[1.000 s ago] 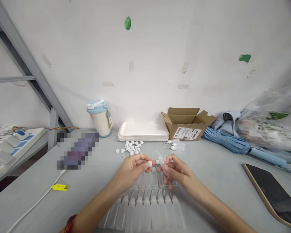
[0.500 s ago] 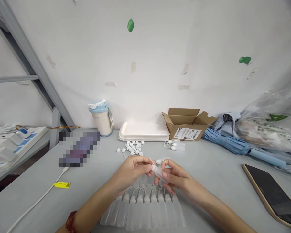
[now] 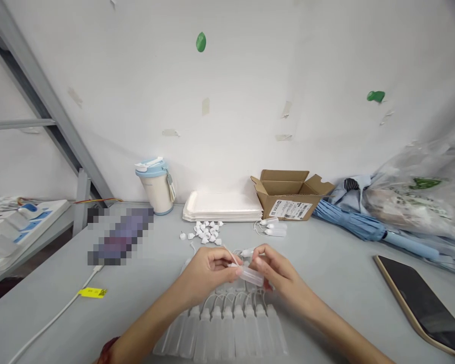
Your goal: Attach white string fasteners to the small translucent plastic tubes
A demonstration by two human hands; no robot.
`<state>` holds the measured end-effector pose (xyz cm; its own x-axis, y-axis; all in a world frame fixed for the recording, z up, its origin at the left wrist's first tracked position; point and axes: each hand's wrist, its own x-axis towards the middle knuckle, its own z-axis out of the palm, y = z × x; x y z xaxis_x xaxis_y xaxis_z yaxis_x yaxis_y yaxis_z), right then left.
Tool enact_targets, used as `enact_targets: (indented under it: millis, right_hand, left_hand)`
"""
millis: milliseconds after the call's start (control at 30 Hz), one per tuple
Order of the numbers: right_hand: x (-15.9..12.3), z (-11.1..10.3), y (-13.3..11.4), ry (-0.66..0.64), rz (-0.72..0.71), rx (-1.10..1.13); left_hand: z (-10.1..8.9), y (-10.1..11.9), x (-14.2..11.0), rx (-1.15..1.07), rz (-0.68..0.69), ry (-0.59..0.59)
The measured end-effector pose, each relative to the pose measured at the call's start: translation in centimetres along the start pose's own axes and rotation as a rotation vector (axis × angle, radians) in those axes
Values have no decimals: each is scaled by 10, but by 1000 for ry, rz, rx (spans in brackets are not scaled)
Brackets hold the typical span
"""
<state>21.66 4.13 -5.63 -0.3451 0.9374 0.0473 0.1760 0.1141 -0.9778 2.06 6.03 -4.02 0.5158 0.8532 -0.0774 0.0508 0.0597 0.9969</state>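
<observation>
A small translucent plastic squeeze bottle [image 3: 251,276] with a white neck and a thin pale cord lies tilted between my hands. My left hand [image 3: 208,268] pinches it at the neck end between thumb and fingers. At the bottle's base end, my right hand [image 3: 278,270] has its thumb and forefinger drawn close together; whatever lies between them is hidden. Its other fingers are behind the base. Below my hands, several similar bottles [image 3: 229,333] with cord loops lie side by side in a row. More bottles behind my hands are partly covered.
A pile of white caps [image 3: 207,231] sits before a stack of white padded envelopes [image 3: 223,207]. Three corded bottles [image 3: 276,231] lie by an open cardboard box [image 3: 293,199]. Around these are a tumbler [image 3: 157,189], a blue umbrella [image 3: 352,222] and a phone [image 3: 420,303].
The bottle has turned closer to level and moved slightly down. My right thumb has come off the bottle's side and moved up beside my forefinger. The camera view has shifted slightly.
</observation>
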Motion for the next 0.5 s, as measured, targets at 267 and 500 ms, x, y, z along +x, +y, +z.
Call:
enact_targets:
  millis: [267,500]
  right_hand:
    - [20,-34,32,156,-425,-741]
    - [24,-42,36,254,-448,-777]
  left_hand:
    - [-12,12,1,81,7,159]
    - [-18,11,1,73,-7,230]
